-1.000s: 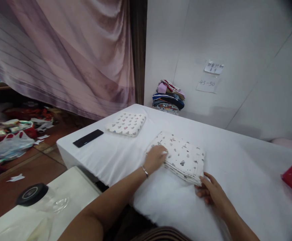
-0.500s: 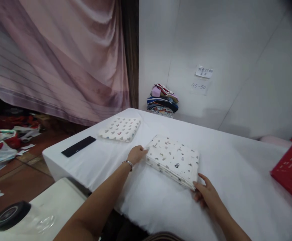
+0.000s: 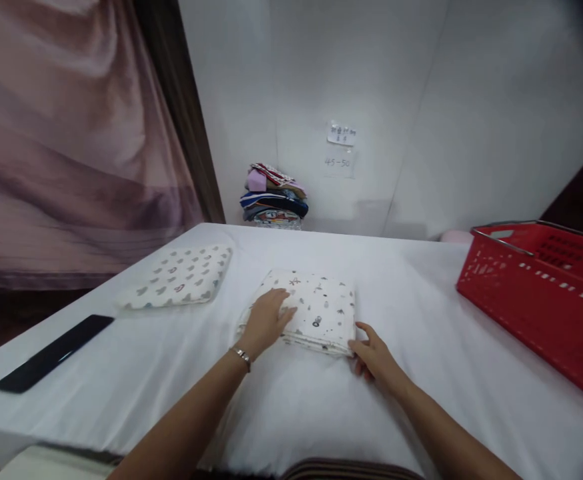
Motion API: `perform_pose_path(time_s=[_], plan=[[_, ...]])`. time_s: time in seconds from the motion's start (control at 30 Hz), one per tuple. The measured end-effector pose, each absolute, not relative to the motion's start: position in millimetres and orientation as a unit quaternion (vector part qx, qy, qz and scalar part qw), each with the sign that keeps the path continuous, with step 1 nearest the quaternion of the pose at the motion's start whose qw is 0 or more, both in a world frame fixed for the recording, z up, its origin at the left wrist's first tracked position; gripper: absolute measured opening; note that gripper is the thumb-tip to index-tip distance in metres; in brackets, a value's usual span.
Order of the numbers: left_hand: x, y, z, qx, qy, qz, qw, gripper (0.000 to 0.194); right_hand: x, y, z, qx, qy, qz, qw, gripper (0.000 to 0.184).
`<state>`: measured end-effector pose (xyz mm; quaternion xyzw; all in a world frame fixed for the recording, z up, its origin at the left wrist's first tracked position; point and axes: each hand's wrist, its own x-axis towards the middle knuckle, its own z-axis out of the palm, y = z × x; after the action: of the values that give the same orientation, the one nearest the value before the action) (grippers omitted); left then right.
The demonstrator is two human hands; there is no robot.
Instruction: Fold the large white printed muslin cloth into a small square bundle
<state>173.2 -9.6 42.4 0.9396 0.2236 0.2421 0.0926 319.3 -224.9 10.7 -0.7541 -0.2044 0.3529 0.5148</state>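
A folded white cloth (image 3: 329, 307) with small grey and brown prints lies on the white-covered table in front of me. My left hand (image 3: 268, 320) rests flat on its left part, with the fingers stretched out and a bracelet at the wrist. At the near right corner, my right hand (image 3: 369, 350) grips the cloth's edge between thumb and fingers. Another folded white cloth (image 3: 186, 273), printed with grey shapes, lies farther left, apart from both hands.
A dark flat strip (image 3: 54, 353) lies at the table's left. A red basket (image 3: 531, 293) with a metal handle stands at the right. Behind the table is a pile of folded fabrics (image 3: 274, 193) against the wall. Pink drapery (image 3: 71, 133) hangs at left.
My left hand has gone from the cloth's left corner onto its top. My right hand stays at the near right corner. The view has turned right, showing more of the red basket.
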Motion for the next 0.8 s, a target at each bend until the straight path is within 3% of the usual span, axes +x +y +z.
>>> perform_pose_path(time_s=[0.13,0.2,0.33,0.47,0.57,0.7,0.8], plan=[[207.7,-37.1,28.4,0.981,0.051,0.168,0.083,0.048,323.1,-228.8,10.2,-0.765,-0.229,0.351,0.49,0.062],[214.7,-44.1,18.5,0.989,0.023,0.128,0.076,0.048,327.3,-234.3,13.4,-0.792,-0.27,0.331,0.436,0.063],[214.7,-46.0,7.6,0.99,0.021,0.121,0.064,0.047,328.1,-231.6,42.2,-0.865,-0.393,0.103,0.295,0.057],[213.9,-44.4,10.4,0.988,0.02,0.138,0.068,0.046,317.3,-187.4,82.1,-0.779,-0.544,-0.064,0.306,0.053],[214.7,-43.8,12.0,0.987,0.007,0.144,0.071,0.044,324.1,-144.9,82.3,-0.761,-0.594,-0.071,0.251,0.062],[212.1,-45.1,8.0,0.99,0.02,0.12,0.065,0.048,358.0,-116.1,35.0,-0.841,-0.519,0.023,0.147,0.067],[211.1,-45.2,11.0,0.993,0.031,0.085,0.076,0.052,375.8,-115.1,0.3,-0.853,-0.506,0.011,0.125,0.066]])
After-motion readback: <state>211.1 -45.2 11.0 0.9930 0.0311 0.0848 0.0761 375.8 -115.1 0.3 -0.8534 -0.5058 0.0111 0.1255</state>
